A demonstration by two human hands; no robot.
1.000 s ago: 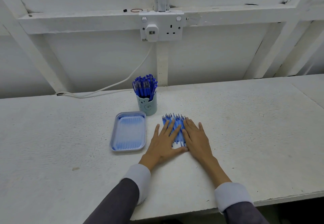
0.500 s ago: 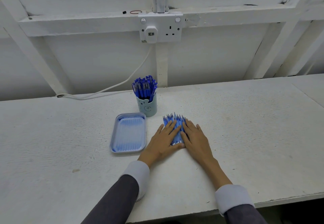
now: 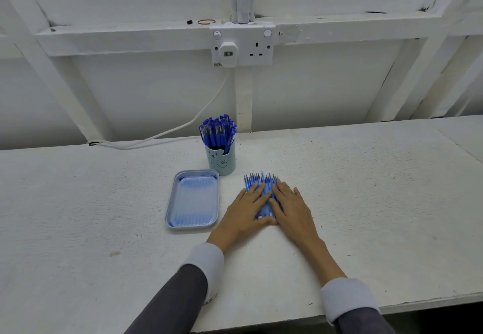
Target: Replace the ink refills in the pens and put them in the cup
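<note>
A pale blue cup (image 3: 222, 162) with a bear face stands at the middle of the white table, packed with several blue pens (image 3: 217, 132). Just in front and to its right lies a row of blue ink refills (image 3: 260, 180), tips pointing away from me. My left hand (image 3: 245, 213) and my right hand (image 3: 292, 209) lie flat on the refills side by side, fingers straight, covering most of the row. Only the tips and a strip between my hands show.
A light blue rectangular tray (image 3: 193, 203) lies left of my hands, in front of the cup. A white cable (image 3: 167, 131) runs along the back of the table from a plug in the wall socket (image 3: 241, 47). The table's front edge (image 3: 418, 305) is close to me.
Both hands stay flat on the refills; they have shifted only slightly, the fingers sliding a little nearer me along the row.
</note>
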